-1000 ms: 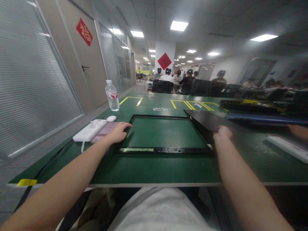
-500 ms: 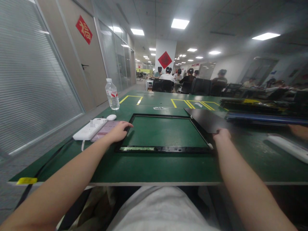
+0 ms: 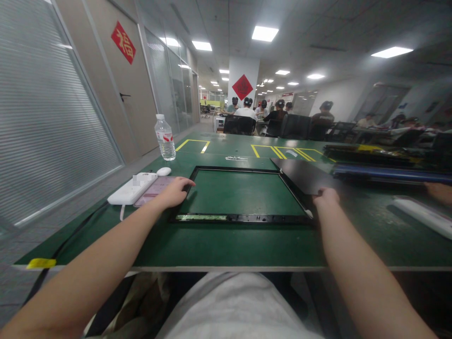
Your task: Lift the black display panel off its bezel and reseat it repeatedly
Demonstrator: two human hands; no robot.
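Smooth green tabletop [image 3: 233, 247] is supporting a thin rectangular black frame [image 3: 268, 219], left fingers [image 3: 186, 181] are resting on its edge, grip unclear, right fingers [image 3: 324, 192] are pinching a flat dark sheet [image 3: 300, 175]

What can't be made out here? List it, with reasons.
All in the head view:
Right hand on dark panel: most fingertips hidden by the hand itself.
Smartphone: partly covered by the left hand.
Water bottle: label print too small.
Co-worker's hand, white device: cut off by right edge.
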